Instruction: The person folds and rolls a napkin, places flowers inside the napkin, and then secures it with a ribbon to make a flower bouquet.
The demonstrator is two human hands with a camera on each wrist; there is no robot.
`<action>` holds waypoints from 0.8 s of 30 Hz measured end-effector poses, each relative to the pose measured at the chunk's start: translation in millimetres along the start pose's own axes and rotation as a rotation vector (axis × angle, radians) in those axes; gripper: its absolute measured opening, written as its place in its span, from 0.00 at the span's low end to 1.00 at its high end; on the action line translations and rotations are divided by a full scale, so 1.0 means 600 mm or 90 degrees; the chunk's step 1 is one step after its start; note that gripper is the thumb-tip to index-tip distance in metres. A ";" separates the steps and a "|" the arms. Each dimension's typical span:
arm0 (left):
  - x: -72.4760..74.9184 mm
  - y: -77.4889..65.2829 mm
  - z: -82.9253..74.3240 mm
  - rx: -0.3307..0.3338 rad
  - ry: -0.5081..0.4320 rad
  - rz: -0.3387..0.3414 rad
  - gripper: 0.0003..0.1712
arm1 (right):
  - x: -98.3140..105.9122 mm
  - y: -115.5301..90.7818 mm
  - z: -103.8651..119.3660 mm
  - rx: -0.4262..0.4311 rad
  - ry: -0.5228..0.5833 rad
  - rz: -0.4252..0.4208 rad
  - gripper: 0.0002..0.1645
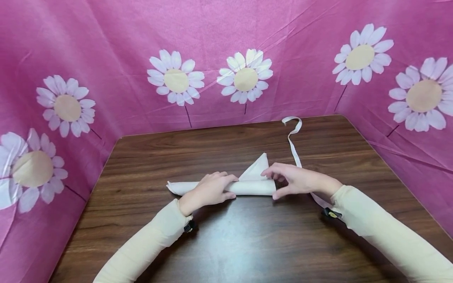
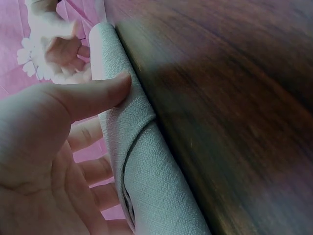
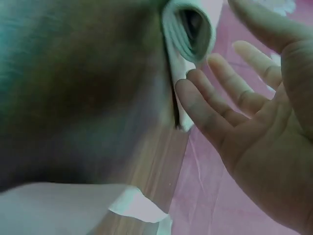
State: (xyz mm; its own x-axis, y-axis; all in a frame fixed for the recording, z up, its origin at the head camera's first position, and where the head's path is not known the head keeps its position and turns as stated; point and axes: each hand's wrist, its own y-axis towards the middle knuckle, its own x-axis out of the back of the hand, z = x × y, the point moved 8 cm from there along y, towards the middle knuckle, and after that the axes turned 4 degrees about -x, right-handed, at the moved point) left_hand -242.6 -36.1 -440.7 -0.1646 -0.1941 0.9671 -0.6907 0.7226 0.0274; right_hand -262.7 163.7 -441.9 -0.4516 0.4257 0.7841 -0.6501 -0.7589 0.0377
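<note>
A pale cloth rolled into a tube (image 1: 255,188) lies sideways across the wooden table, and a flat triangular flap (image 1: 257,168) of it points to the back. My left hand (image 1: 212,188) holds the roll near its middle; in the left wrist view the thumb (image 2: 110,94) lies along the near side and the fingers reach to the far side. At the roll's right end is my right hand (image 1: 291,179), fingers loosely bent and spread around that end. Spiral layers show at the roll's end (image 3: 188,32) in the right wrist view, with fingertips right beside it.
A narrow white ribbon (image 1: 293,147) runs from the table's back edge down under my right wrist. The dark wooden table (image 1: 226,243) meets a pink flowered cloth backdrop (image 1: 226,31) behind and at both sides. Each sleeve carries a small black device (image 1: 331,213) at the wrist.
</note>
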 end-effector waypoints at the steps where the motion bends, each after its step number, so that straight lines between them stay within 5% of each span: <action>1: 0.000 0.000 0.000 0.002 0.000 0.000 0.27 | -0.005 -0.002 0.004 0.007 -0.026 0.006 0.36; 8: -0.001 0.002 0.000 0.019 -0.020 0.011 0.27 | -0.014 -0.003 0.011 0.044 -0.128 -0.030 0.24; 17: -0.006 0.001 0.010 0.042 -0.054 0.064 0.27 | -0.012 0.004 -0.001 0.034 -0.042 -0.005 0.15; 24: 0.006 0.000 0.008 0.033 -0.067 0.043 0.29 | -0.016 0.007 -0.008 0.021 -0.031 0.003 0.16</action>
State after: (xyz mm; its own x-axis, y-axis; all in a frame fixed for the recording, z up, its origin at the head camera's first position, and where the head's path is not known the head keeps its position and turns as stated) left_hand -246.4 -40.2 -438.7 -0.2824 -0.2168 0.9345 -0.7110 0.7012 -0.0522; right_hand -263.9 158.8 -452.0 -0.4238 0.3989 0.8132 -0.6279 -0.7765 0.0537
